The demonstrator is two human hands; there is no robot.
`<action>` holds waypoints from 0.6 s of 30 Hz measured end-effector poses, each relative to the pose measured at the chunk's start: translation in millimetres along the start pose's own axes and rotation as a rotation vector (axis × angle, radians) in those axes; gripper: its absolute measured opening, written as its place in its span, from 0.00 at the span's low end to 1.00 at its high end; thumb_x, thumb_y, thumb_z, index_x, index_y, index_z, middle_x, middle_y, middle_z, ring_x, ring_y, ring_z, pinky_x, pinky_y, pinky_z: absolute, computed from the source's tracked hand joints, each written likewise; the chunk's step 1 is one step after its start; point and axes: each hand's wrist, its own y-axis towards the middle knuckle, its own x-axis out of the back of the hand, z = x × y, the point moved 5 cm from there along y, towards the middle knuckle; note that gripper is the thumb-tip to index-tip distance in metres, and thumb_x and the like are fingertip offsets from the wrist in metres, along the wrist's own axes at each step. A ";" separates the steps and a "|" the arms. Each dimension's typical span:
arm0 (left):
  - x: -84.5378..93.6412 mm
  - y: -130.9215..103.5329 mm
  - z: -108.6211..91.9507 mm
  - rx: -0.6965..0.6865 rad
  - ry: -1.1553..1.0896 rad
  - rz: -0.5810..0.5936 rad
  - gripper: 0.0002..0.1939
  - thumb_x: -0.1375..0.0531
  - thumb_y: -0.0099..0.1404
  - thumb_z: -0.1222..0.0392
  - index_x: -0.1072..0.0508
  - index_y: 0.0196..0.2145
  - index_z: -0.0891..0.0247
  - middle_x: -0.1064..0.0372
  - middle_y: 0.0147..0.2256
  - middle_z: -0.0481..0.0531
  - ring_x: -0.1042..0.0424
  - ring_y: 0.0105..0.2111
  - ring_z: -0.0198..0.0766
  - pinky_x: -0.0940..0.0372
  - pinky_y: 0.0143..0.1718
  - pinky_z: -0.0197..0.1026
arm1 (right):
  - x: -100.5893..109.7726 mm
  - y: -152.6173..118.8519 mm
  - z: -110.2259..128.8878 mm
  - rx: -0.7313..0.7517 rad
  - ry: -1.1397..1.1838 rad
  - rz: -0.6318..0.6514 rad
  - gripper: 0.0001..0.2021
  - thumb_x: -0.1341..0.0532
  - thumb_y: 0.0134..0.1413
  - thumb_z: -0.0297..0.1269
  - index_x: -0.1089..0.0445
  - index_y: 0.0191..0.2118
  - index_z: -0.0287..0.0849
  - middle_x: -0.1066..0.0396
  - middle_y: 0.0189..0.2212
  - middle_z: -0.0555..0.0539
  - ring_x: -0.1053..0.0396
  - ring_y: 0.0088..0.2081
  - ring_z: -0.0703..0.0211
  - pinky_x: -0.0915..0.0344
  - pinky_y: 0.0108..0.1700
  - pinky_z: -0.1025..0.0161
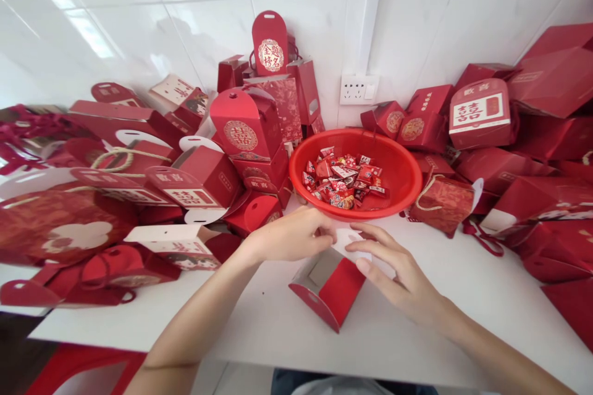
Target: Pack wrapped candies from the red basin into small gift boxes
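Observation:
A red gift box (343, 287) lies tilted on the white table (259, 327), with an unprinted grey-white panel and a curved red end toward me. My left hand (296, 236) is closed at its far end, fingers curled against a white flap (345, 239); the fingertips are partly hidden. From the other side, my right hand (398, 271) rests its stretched fingers on the flap, thumb apart and close to the red panel. Just beyond both hands stands a red plastic basket (410, 188) with several wrapped candies (345, 176) inside.
Red gift boxes (194, 176) crowd the left side, and others are stacked (245, 126) behind the left hand. More boxes (523, 197) pile up on the right. A power socket (359, 89) sits on the tiled wall. Below the table's left front edge is a red stool (83, 370).

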 end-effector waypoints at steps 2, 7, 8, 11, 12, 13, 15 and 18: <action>1.2 0.2 0.2 -0.003 -0.002 -0.003 0.13 0.44 0.64 0.69 0.19 0.37 0.66 0.19 0.37 0.52 0.23 0.36 0.37 0.35 0.39 0.36 | 4.2 5.4 3.0 -0.028 0.076 0.026 0.13 0.42 0.67 0.45 0.23 0.48 0.49 0.30 0.57 0.42 0.31 0.59 0.49 0.34 0.60 0.53; 2.2 0.4 0.7 -0.008 -0.027 -0.008 0.18 0.46 0.64 0.73 0.18 0.43 0.65 0.19 0.44 0.53 0.22 0.43 0.39 0.33 0.45 0.36 | 14.2 13.7 8.7 -0.080 0.136 0.077 0.12 0.41 0.65 0.47 0.25 0.37 0.47 0.27 0.50 0.44 0.29 0.56 0.49 0.34 0.58 0.54; 1.9 0.3 0.9 -0.007 -0.023 0.000 0.18 0.46 0.63 0.73 0.18 0.44 0.65 0.20 0.44 0.53 0.22 0.42 0.38 0.32 0.46 0.36 | 16.7 14.3 8.3 -0.096 0.145 0.075 0.12 0.40 0.65 0.47 0.27 0.34 0.46 0.26 0.49 0.44 0.29 0.54 0.48 0.34 0.57 0.54; 2.2 -0.4 2.0 -0.009 0.014 0.016 0.18 0.45 0.63 0.73 0.19 0.44 0.64 0.20 0.45 0.52 0.22 0.42 0.38 0.32 0.46 0.37 | 26.0 14.9 4.8 -0.132 0.170 0.074 0.15 0.37 0.61 0.48 0.34 0.28 0.45 0.26 0.50 0.43 0.29 0.55 0.46 0.34 0.58 0.51; 2.5 -0.8 2.6 -0.014 0.031 0.024 0.18 0.45 0.63 0.73 0.19 0.44 0.63 0.20 0.46 0.52 0.22 0.43 0.39 0.32 0.47 0.37 | 28.7 14.7 3.1 -0.138 0.170 0.100 0.16 0.35 0.59 0.48 0.35 0.27 0.44 0.27 0.53 0.43 0.30 0.57 0.44 0.35 0.59 0.50; 2.7 -1.2 3.3 -0.020 0.047 0.037 0.19 0.45 0.63 0.73 0.19 0.45 0.63 0.20 0.46 0.52 0.23 0.43 0.39 0.33 0.47 0.37 | 30.6 14.2 1.2 -0.143 0.163 0.147 0.16 0.34 0.57 0.48 0.34 0.26 0.44 0.28 0.55 0.43 0.31 0.58 0.43 0.36 0.60 0.49; 2.6 -2.1 5.2 -0.035 0.077 0.080 0.21 0.46 0.63 0.74 0.20 0.48 0.62 0.20 0.46 0.52 0.23 0.43 0.39 0.33 0.46 0.37 | 32.2 11.6 -3.4 -0.153 0.136 0.281 0.11 0.31 0.54 0.46 0.28 0.31 0.45 0.28 0.56 0.43 0.31 0.59 0.43 0.36 0.60 0.48; 2.1 -3.5 8.5 -0.042 0.117 0.158 0.25 0.45 0.63 0.73 0.23 0.54 0.60 0.21 0.44 0.52 0.23 0.40 0.38 0.33 0.41 0.36 | 32.9 5.4 -13.6 -0.216 0.123 0.419 0.19 0.30 0.52 0.46 0.26 0.49 0.49 0.28 0.55 0.44 0.30 0.57 0.45 0.34 0.60 0.49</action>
